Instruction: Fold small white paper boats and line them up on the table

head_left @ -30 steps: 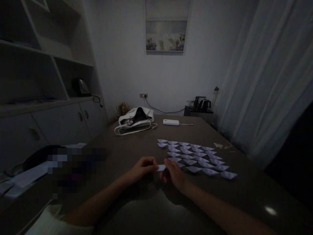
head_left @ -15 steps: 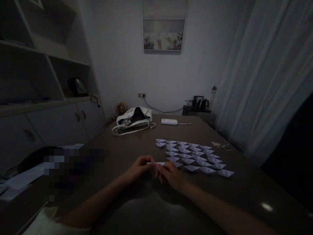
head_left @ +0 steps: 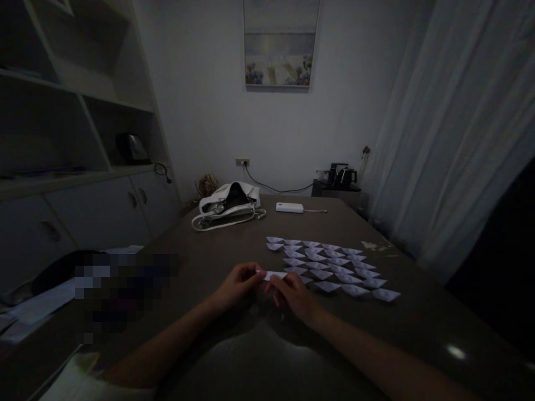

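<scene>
A small folded piece of white paper (head_left: 272, 275) is held above the table between my two hands. My left hand (head_left: 240, 283) pinches its left end between thumb and fingers. On its right end, the thumb and fingers of my right hand (head_left: 295, 295) are closed; the lower fingers curl beneath. The fold's exact shape is partly hidden by my fingertips. Just beyond my right hand, several folded white paper boats (head_left: 328, 262) lie in rows on the dark table (head_left: 234, 351).
A white handbag (head_left: 229, 203) lies open at the table's far side, with a white power bank (head_left: 290, 208) and short cable to its right. Paper scraps (head_left: 376, 245) lie by the right edge. Papers (head_left: 45, 303) are at the left, beside a blurred-out patch.
My hands have drawn slightly apart and the right one has shifted a little right. More of the folded paper's face shows between them. The paper boats have not moved.
</scene>
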`<state>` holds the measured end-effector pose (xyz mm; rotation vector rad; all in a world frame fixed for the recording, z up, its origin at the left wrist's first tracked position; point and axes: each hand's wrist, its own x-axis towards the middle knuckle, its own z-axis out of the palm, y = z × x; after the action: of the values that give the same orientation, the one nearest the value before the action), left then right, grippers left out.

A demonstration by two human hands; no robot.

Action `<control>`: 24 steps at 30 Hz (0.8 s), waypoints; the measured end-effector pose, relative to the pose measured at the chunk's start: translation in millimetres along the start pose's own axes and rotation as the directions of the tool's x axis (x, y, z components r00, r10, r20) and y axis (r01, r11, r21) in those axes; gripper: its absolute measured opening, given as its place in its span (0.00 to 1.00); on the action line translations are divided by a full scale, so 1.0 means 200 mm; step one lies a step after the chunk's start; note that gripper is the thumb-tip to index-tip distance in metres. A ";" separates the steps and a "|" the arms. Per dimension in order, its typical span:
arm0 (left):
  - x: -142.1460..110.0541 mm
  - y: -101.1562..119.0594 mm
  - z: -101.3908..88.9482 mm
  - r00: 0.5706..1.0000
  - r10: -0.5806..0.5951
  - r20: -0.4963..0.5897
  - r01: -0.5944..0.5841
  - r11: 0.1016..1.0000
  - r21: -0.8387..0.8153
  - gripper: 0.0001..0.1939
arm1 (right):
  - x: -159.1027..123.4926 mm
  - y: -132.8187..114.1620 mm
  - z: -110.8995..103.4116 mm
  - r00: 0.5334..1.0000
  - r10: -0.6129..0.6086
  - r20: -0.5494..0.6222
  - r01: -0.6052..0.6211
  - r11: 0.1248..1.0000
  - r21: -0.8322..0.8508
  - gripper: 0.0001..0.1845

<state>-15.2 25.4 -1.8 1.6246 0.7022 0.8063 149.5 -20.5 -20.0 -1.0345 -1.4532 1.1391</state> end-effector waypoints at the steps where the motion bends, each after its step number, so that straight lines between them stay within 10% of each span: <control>1: 0.00 0.00 0.00 1.000 0.009 0.015 -0.009 1.000 -0.002 0.20 | 0.00 0.00 0.00 1.000 -0.019 0.018 0.019 1.000 -0.006 0.23; 24: -0.01 0.03 0.01 0.998 -0.045 -0.038 0.046 0.999 0.012 0.20 | 0.01 0.02 -0.01 0.998 -0.044 0.045 0.046 0.999 -0.024 0.18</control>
<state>-13.8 21.6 3.8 1.6025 0.7701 0.8032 151.9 -17.8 -22.8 -0.9943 -1.5224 1.1206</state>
